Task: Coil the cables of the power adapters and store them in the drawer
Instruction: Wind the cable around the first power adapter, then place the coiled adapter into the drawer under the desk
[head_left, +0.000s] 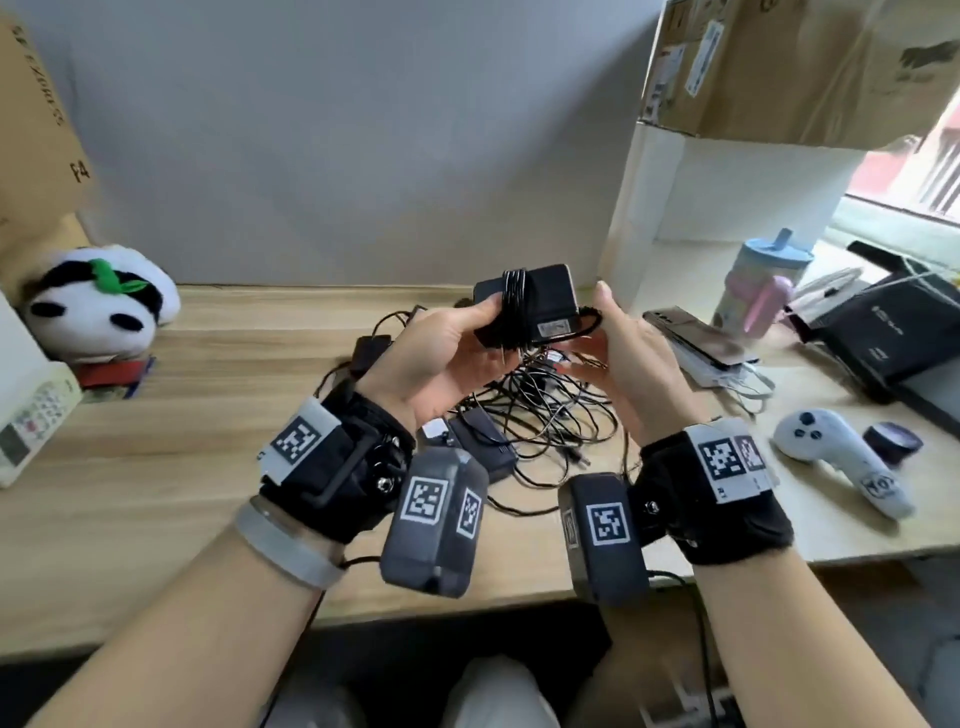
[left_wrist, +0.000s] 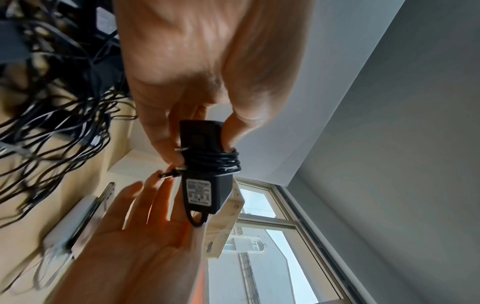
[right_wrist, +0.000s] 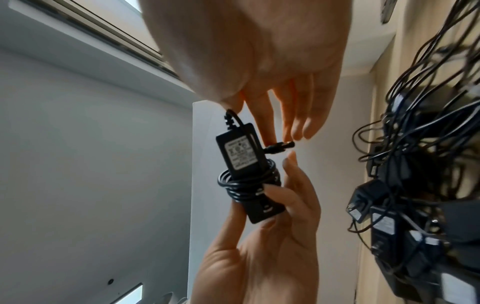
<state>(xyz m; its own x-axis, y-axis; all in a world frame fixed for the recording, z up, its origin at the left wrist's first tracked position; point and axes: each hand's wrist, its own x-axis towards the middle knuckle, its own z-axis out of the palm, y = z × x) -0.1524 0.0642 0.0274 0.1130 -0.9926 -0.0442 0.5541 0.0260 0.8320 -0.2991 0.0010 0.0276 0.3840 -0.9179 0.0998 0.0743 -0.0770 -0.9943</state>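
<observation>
The left hand (head_left: 441, 358) pinches the black adapter (head_left: 540, 306), cable (head_left: 514, 301) wrapped round it; the right hand (head_left: 623, 358) is spread beside it.

Panda plush (head_left: 98, 301), game controller (head_left: 841, 457)

Cable tangle (head_left: 540, 415) below hands — desk (head_left: 156, 441) bare leftward

both hands are raised side by side, palms facing each other. the left hand (head_left: 441, 358) has its thumb and fingers curled in a grip. the right hand (head_left: 631, 364) has straight, relaxed fingers.
</observation>
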